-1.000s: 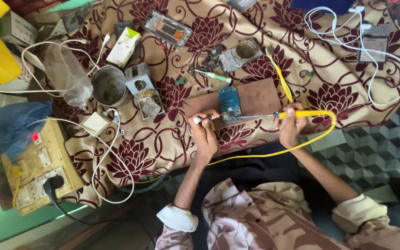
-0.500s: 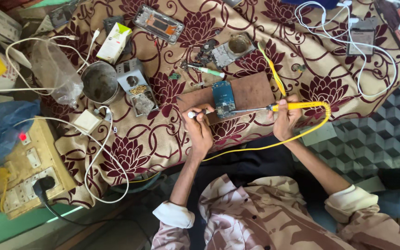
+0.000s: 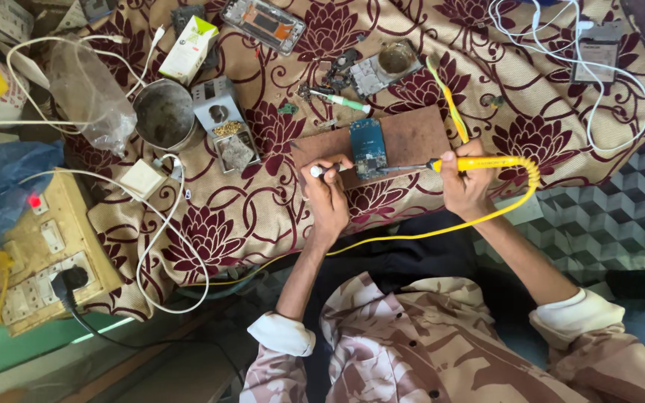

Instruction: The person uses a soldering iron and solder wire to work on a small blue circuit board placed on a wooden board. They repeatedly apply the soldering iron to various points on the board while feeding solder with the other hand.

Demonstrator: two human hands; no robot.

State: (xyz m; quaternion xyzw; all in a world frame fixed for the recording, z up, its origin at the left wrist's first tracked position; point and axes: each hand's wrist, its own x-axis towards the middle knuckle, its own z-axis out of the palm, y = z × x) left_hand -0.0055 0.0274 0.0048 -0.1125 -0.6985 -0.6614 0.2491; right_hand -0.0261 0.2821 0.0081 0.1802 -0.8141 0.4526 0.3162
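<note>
Your right hand (image 3: 463, 188) is closed around the yellow handle of a soldering iron (image 3: 457, 164), fingers wrapped over the top, wrist bent slightly inward, and the forearm runs back toward your right shoulder with the cream cuff pushed up. The iron lies almost level, its thin metal tip pointing left onto the lower part of the blue circuit board (image 3: 368, 147). That board rests on a brown wooden block (image 3: 412, 138), which sits on the floral cloth (image 3: 263, 209) just in front of you. Your left hand (image 3: 328, 195) is curled shut on a small white-tipped tool (image 3: 317, 171), pinched between thumb and fingers at the block's left edge, just beside the board; what kind of tool it is you cannot tell from here. The left forearm comes up nearly straight from your lap. The iron's yellow cord (image 3: 412, 235) loops off the back of the handle and trails down across the cloth under both wrists. Further left stand 1 round metal cup (image 3: 164, 116) and a small grey holder (image 3: 225, 130).
</note>
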